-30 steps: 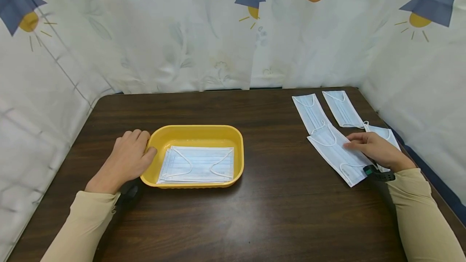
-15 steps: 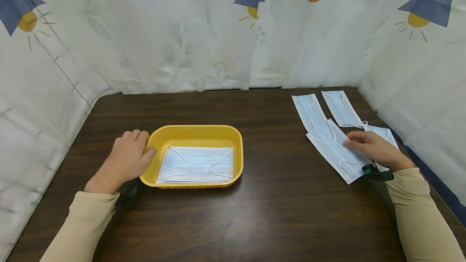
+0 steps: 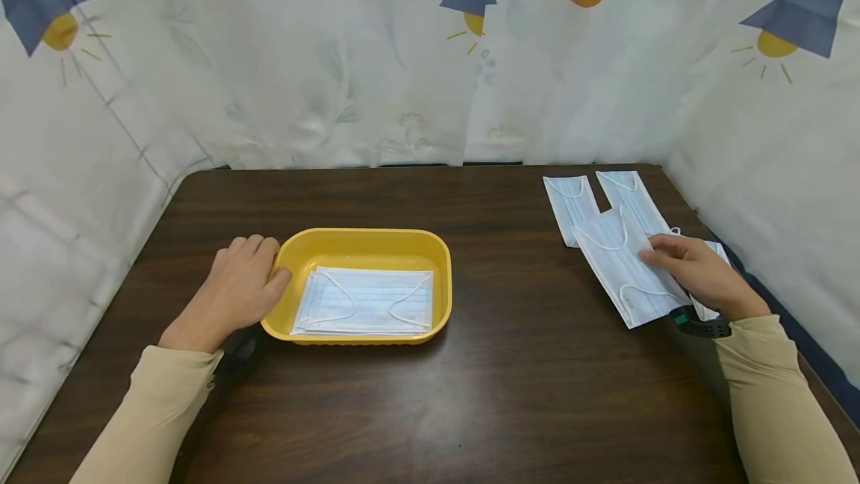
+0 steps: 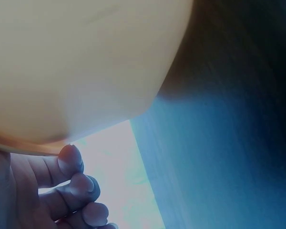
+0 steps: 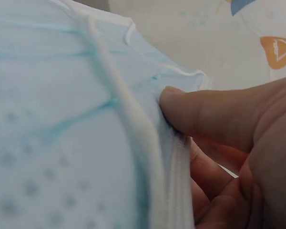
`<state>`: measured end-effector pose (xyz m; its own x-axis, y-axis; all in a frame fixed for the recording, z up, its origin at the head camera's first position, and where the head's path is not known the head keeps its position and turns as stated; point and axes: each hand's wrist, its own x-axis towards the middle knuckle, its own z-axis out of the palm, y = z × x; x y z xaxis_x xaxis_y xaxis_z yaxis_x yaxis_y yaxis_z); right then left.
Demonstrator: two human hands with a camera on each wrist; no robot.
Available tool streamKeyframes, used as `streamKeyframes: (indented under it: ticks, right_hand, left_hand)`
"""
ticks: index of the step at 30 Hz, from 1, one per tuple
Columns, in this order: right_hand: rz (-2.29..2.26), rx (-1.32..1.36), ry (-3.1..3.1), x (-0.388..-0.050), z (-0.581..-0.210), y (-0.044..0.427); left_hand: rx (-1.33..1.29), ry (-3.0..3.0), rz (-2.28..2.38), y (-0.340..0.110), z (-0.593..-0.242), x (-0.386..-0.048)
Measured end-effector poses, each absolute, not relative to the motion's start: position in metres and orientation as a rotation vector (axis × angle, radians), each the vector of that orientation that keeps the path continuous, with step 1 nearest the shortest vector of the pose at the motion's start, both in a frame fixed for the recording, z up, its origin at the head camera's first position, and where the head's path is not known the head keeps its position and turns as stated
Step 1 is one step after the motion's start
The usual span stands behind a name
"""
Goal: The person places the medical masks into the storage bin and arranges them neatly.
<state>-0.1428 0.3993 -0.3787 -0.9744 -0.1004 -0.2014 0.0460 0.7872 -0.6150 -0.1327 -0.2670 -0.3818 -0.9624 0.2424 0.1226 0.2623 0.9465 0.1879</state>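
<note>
My left hand [image 3: 231, 290] holds the left end of a yellow plastic tray [image 3: 366, 246]. In the left wrist view its fingers [image 4: 71, 160] curl at the tray's rim. A small stack of light-blue face masks [image 3: 366, 301] lies flat inside the tray. On the right, my right hand [image 3: 705, 275] pinches one face mask [image 3: 621, 275] by its edge, tilted up from the table. The right wrist view shows the thumb [image 5: 200, 112] on the mask's near face, with the other fingers behind it.
Behind the held mask, more face masks lie on the dark wooden table [image 3: 430, 409]: one at the back left [image 3: 569, 204], another at the back right [image 3: 634, 196], and a partly covered one under the right hand. A white patterned curtain [image 3: 376, 81] surrounds the table's far sides.
The mask in my right hand has lifted and turned slightly, its lower corner coming up and its top now overlapping the masks behind. The left hand and tray stay in place.
</note>
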Motion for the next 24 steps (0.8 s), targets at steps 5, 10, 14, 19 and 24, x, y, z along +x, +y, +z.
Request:
streamKeyframes:
  ticks: [5, 10, 14, 19, 24]
  right_hand:
    - [-1.005, -0.052, 2.794, -0.142, -0.376, 0.391]
    - [-1.045, -0.070, 2.801, -0.143, -0.373, 0.382]
    - [-1.068, -0.090, 2.797, -0.144, -0.371, 0.376]
    - [-1.040, -0.099, 2.797, -0.145, -0.366, 0.370]
    - [-1.006, -0.100, 2.822, -0.148, -0.358, 0.361]
  left_hand:
    - [-0.378, -3.016, -0.300, -0.266, -0.381, -0.132]
    - [-0.367, -3.023, -0.304, -0.267, -0.381, -0.131]
    - [-0.371, -3.018, -0.304, -0.267, -0.381, -0.131]
    - [-0.385, -3.015, -0.318, -0.266, -0.381, -0.132]
    - [-0.380, -3.010, -0.318, -0.266, -0.381, -0.132]
